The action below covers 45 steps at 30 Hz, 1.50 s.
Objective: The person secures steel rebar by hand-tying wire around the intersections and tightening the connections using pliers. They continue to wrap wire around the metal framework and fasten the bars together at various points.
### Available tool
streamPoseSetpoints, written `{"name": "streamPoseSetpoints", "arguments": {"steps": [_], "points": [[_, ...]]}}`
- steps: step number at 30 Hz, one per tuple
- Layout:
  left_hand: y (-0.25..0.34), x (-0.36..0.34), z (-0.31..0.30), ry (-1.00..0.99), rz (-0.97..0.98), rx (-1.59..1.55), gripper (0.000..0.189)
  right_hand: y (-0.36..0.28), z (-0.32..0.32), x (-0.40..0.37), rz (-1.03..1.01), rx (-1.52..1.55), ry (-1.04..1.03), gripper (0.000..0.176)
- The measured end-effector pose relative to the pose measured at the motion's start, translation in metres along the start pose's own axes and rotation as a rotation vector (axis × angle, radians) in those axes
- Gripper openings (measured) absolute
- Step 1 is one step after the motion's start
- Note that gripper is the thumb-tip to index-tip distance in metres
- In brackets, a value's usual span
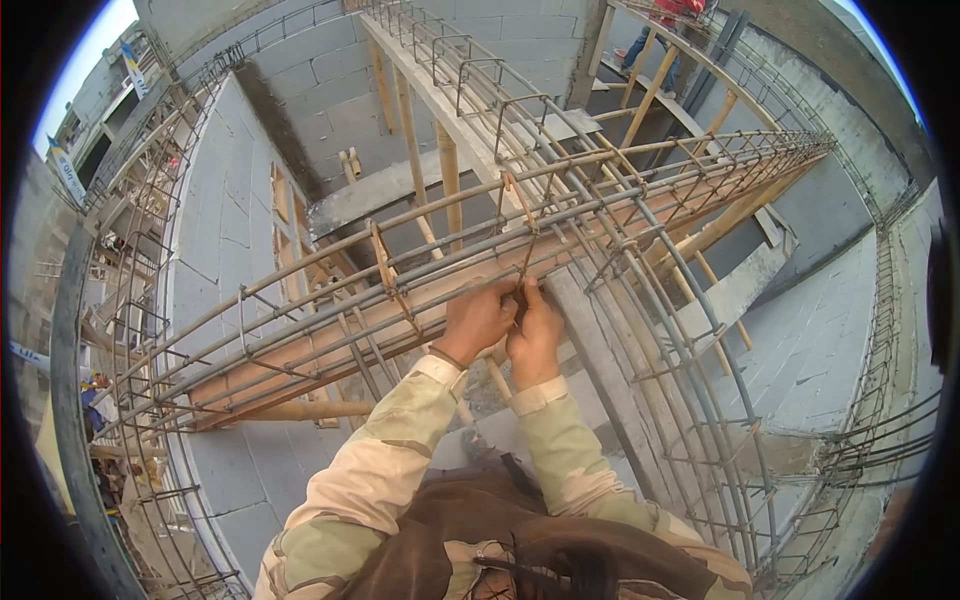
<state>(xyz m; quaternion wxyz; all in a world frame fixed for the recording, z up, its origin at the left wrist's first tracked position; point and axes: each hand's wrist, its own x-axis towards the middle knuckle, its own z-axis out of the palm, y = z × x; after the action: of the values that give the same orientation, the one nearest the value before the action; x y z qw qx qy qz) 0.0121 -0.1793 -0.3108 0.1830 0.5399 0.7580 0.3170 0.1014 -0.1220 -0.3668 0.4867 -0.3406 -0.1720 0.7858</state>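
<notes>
My left hand (pixel 478 320) and my right hand (pixel 537 332) meet at the near side of a rebar cage (pixel 440 262), fingers curled and pinched close together. Right at the fingertips, the leg of a rusty stirrup (pixel 529 252) comes down from the long bars. Whatever small thing sits between the fingers is hidden or too fine to name. Another rusty stirrup (pixel 381 258) hangs tilted on the cage to the left. Beneath the bars runs a wooden form board (pixel 300 366). Both forearms wear camouflage sleeves.
A second rebar cage (pixel 655 300) crosses at the right above a concrete-edged beam form (pixel 605 370). Bamboo props (pixel 448 185) stand below, beside grey block walls (pixel 320 95). At the upper right is another person (pixel 660 50). Thin bars (pixel 885 440) project at far right.
</notes>
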Motion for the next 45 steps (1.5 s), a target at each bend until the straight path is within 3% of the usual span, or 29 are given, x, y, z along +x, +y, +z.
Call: {"name": "streamPoseSetpoints", "arguments": {"steps": [3, 4, 6, 8, 10, 11, 13, 14, 16, 18, 24, 26, 28, 32, 35, 36, 38, 39, 41, 44, 45], "points": [[0.016, -0.02, 0.012, 0.334, 0.102, 0.025, 0.024, -0.003, -0.005, 0.001, 0.03, 0.024, -0.001, 0.02], [0.02, -0.029, 0.022, 0.332, 0.104, 0.023, 0.024, -0.003, -0.01, 0.002, 0.028, 0.024, 0.002, 0.02], [0.024, -0.053, 0.041, 0.631, 0.127, -0.111, 0.026, 0.0, -0.019, 0.002, 0.006, -0.104, -0.056, 0.018], [0.014, -0.066, 0.057, 0.577, 0.075, -0.156, 0.029, 0.006, -0.022, 0.003, -0.037, -0.078, -0.029, 0.013], [0.009, -0.068, 0.066, 0.627, 0.038, -0.06, 0.028, 0.0, -0.02, -0.007, -0.241, -0.51, -0.001, 0.013], [0.006, -0.068, 0.071, 0.62, 0.038, -0.06, 0.028, 0.004, -0.023, -0.006, -0.24, -0.509, 0.005, 0.013], [0.002, -0.063, 0.071, 0.431, -0.064, -0.139, 0.022, 0.012, -0.024, 0.001, -0.543, -0.762, 0.03, 0.011], [-0.002, -0.06, 0.07, 0.431, -0.064, -0.136, 0.022, 0.014, -0.026, 0.005, -0.542, -0.758, 0.03, 0.011], [-0.009, -0.063, 0.069, 0.322, 0.028, -0.077, 0.022, 0.017, -0.027, 0.001, -0.782, -0.94, 0.093, 0.008], [-0.008, -0.066, 0.07, 0.339, 0.093, -0.053, 0.023, 0.017, -0.028, 0.001, -0.8, -0.914, 0.094, 0.008], [0.023, -0.082, 0.069, 0.467, -0.08, -0.227, 0.022, 0.016, -0.037, 0.005, -0.802, -0.829, 0.002, 0.007], [0.022, -0.074, 0.066, 0.413, -0.006, -0.174, 0.023, 0.019, -0.041, 0.013, -0.996, -0.775, -0.061, 0.009], [0.036, -0.065, 0.051, 0.383, -0.001, -0.112, 0.021, 0.02, -0.047, 0.016, -0.953, -0.778, -0.086, 0.011], [0.052, -0.036, 0.049, 0.235, -0.036, -0.193, 0.018, 0.018, -0.045, 0.024, -1.339, -0.83, -0.213, 0.01], [0.047, -0.031, 0.077, 0.166, -0.004, -0.228, 0.015, 0.02, -0.044, 0.019, -1.328, -0.848, -0.217, 0.01], [0.043, -0.035, 0.088, 0.32, 0.104, -0.095, 0.014, 0.025, -0.045, 0.019, -1.308, -0.852, -0.212, 0.01], [0.062, -0.046, 0.091, 0.416, 0.053, -0.219, 0.01, 0.029, -0.046, 0.018, -1.25, -0.859, -0.186, 0.011], [0.082, -0.053, 0.083, 0.372, -0.112, -0.478, 0.011, 0.03, -0.047, 0.017, -1.206, -0.865, -0.17, 0.011], [0.08, -0.053, 0.087, 0.404, -0.055, -0.554, 0.02, 0.03, -0.05, 0.013, -1.072, -0.871, -0.141, 0.011], [0.1, -0.069, 0.079, 0.502, -0.144, -0.591, 0.048, 0.028, -0.046, 0.01, -0.779, -0.834, -0.101, 0.013], [0.093, -0.08, 0.087, 0.486, -0.14, -0.548, 0.049, 0.026, -0.044, 0.01, -0.671, -0.809, -0.089, 0.013]]}}
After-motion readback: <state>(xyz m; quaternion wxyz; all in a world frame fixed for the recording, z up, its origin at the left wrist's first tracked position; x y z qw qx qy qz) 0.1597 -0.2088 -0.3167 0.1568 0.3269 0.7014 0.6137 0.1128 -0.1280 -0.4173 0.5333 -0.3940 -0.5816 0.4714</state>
